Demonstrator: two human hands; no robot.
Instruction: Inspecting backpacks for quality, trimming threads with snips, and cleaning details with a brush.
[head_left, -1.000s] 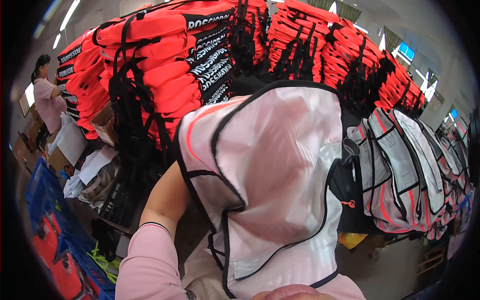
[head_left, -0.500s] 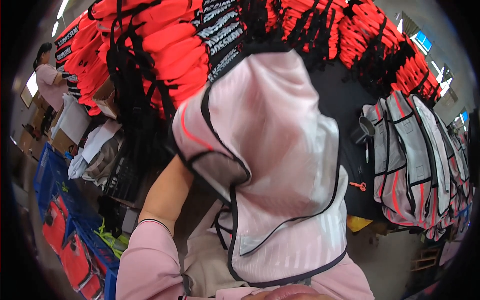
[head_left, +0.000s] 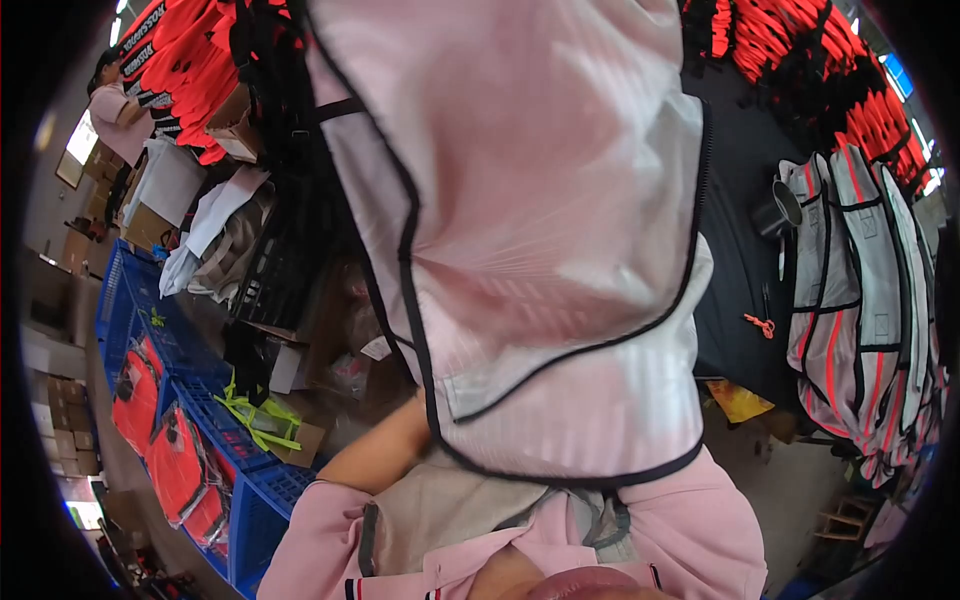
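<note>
A large pale, sheer fabric bag piece (head_left: 540, 220) with black edge binding hangs upright before me, filling the middle of the view. A zipper runs along its right edge, and its bottom hem reaches down to my chest. My left forearm (head_left: 385, 450) passes behind its lower left edge, and the left hand is hidden by the fabric. Of my right arm only the pink sleeve (head_left: 700, 520) shows; that hand is hidden as well. Similar grey-white bag pieces (head_left: 860, 280) with black trim and red piping hang in a bunch at the right.
A dark table (head_left: 735, 290) holds a metal cup (head_left: 775, 212) and orange-handled snips (head_left: 762, 326). Stacks of red bags (head_left: 800, 50) stand behind. Blue crates (head_left: 190, 385) with wrapped red goods are at the left. Another person (head_left: 115, 110) stands at the far left.
The pale bag piece has been raised and spread out, now covering more of the red stacks. My left arm has moved lower and further behind the fabric.
</note>
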